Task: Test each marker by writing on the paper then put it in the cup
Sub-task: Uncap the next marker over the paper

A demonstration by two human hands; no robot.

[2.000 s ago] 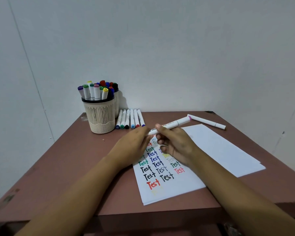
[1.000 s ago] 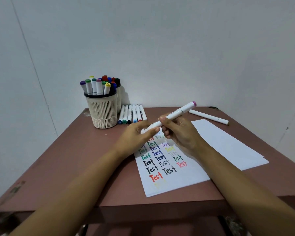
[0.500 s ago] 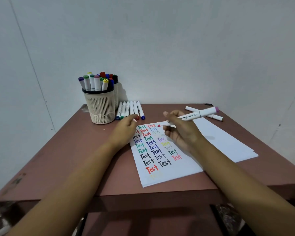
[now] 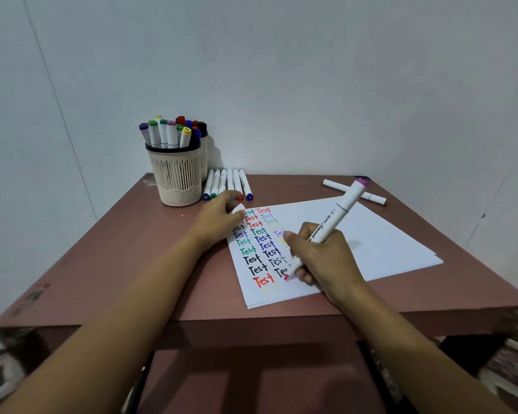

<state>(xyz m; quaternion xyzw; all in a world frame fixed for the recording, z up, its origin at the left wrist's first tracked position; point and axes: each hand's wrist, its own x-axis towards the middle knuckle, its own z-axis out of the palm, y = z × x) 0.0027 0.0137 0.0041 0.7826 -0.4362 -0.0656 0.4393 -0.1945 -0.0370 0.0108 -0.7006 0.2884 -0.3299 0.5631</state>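
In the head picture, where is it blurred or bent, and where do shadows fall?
Head view: soft even light, no glare; the cup throws a faint shadow rightward on the wall, the right hand a pale one on the paper. Head view: wide lens stretches the table toward the corners; lower corners are smeared, the writing is sharp.

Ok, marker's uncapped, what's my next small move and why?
Probably lower the pink tip and write on the bare white paper beside the lowest words: the right hand grips the uncapped white marker, tip at the sheet, while the left hand holds its white cap.
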